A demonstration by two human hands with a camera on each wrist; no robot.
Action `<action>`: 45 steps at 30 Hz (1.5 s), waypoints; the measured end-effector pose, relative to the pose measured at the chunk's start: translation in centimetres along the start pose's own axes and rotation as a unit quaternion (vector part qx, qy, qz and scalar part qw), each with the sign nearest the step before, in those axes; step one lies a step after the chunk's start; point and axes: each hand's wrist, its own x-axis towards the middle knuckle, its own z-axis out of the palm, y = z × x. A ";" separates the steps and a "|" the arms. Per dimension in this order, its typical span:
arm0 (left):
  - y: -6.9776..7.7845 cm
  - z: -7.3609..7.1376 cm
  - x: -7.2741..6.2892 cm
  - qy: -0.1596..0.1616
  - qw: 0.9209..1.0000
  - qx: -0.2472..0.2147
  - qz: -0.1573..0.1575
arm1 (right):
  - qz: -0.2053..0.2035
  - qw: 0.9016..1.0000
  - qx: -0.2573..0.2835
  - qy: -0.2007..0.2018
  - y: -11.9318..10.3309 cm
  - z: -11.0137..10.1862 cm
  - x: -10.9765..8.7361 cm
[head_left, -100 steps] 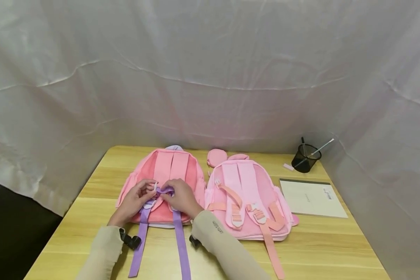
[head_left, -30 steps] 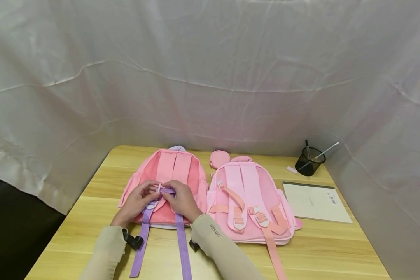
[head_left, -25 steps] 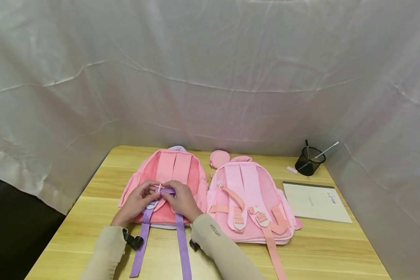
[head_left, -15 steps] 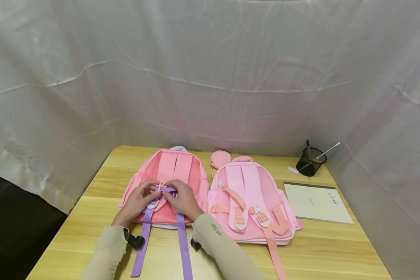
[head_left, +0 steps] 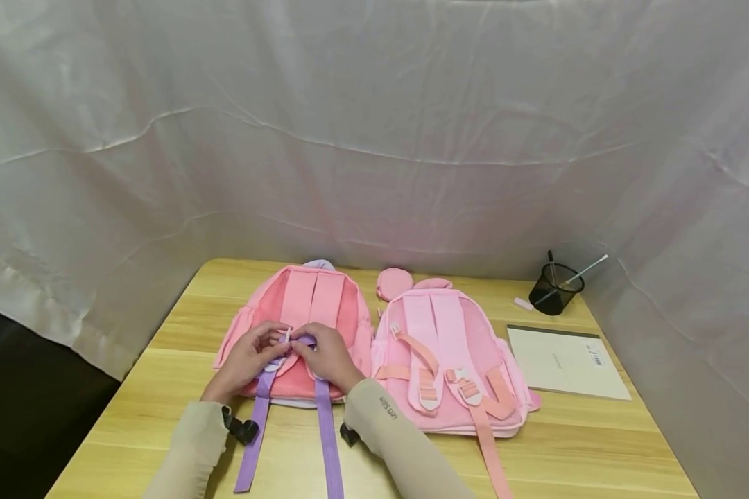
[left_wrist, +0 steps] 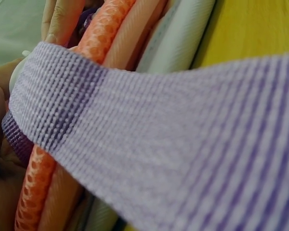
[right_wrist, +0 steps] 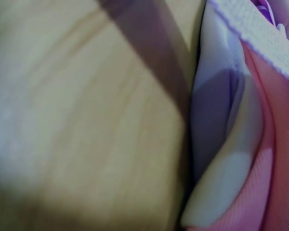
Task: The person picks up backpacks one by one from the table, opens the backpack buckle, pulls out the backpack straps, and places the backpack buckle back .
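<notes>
1. At the far left we see grey curtain above a dark gap; the wooden table begins just beside it.
2. Next comes a beige sleeve, with a black wrist mount strapped at its cuff; beyond it the left hand is narrowed to a pinch, thumb and fingertips on a small white piece.
3. Under both hands we find the coral backpack, lying on the table with its shoulder straps facing up; the hands work over its lower middle, and two purple tails hang past its bottom edge onto the table, the left tail ending on the wood, the right tail running out of view.
4. Just right of the white piece, the right hand is also narrowed, its thumb and finger pinching purple webbing; in the left wrist view we see a broad purple band crossing coral mesh, close to the fingers; whether the webbing passes through the white piece, we cannot tell.
5. Beside the coral one, touching it, lies a pale pink backpack, with salmon straps, white buckles and a round pouch at its upper left.
6. Farthest right we have an eraser, a black mesh cup holding pens, and a notepad nearer us.
</notes>
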 end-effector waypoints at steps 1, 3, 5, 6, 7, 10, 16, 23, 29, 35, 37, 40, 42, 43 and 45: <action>-0.1 0.0 0.0 -0.002 1.000 0.006 -0.001 | 0.002 1.000 0.001 -0.002 0.0 0.0 0.0; -0.1 0.0 0.0 -0.003 1.000 0.015 -0.002 | 0.007 1.000 0.007 -0.006 0.0 0.0 0.0; -0.2 0.0 0.0 -0.002 1.000 0.020 -0.005 | 0.013 1.000 0.016 -0.009 0.0 0.0 0.0; -0.2 0.1 0.0 0.000 1.000 0.020 -0.007 | 0.016 1.000 0.020 -0.010 0.0 0.0 -0.1; -0.1 0.1 0.0 0.002 1.000 0.019 -0.007 | 0.019 0.999 0.024 -0.009 0.0 -0.1 -0.1; -0.1 0.1 0.0 0.008 1.000 0.010 -0.005 | 0.024 0.999 0.036 -0.002 0.0 -0.1 -0.1; -0.2 0.1 0.0 0.017 1.000 -0.004 -0.002 | 0.021 0.998 0.049 0.017 0.1 -0.2 -0.2; -0.1 0.1 0.0 0.009 1.000 -0.001 -0.006 | 0.021 0.998 0.060 0.012 0.3 -0.2 -0.1; -0.2 0.1 0.0 0.001 1.000 0.015 -0.010 | 0.025 0.998 0.054 -0.007 0.3 -0.2 0.0; -0.1 0.1 -0.1 0.003 1.000 0.016 -0.008 | 0.026 0.998 0.055 -0.012 0.2 -0.4 -0.1; -0.1 0.2 -0.1 0.007 1.000 0.014 -0.010 | 0.028 0.998 0.054 -0.010 0.1 -0.5 -0.2; -0.2 0.2 0.0 0.013 1.000 0.015 -0.007 | 0.030 0.998 0.056 -0.005 0.0 -0.7 -0.2; -0.2 0.2 0.0 0.017 1.000 0.016 -0.007 | 0.031 0.998 0.059 -0.002 -0.1 -0.7 -0.2; -0.2 0.2 0.0 0.018 1.000 0.017 -0.007 | 0.032 0.998 0.059 -0.002 -0.1 -0.7 -0.2; -0.2 0.1 0.0 0.017 1.000 0.018 -0.005 | 0.032 0.998 0.061 -0.002 -0.2 -0.7 -0.2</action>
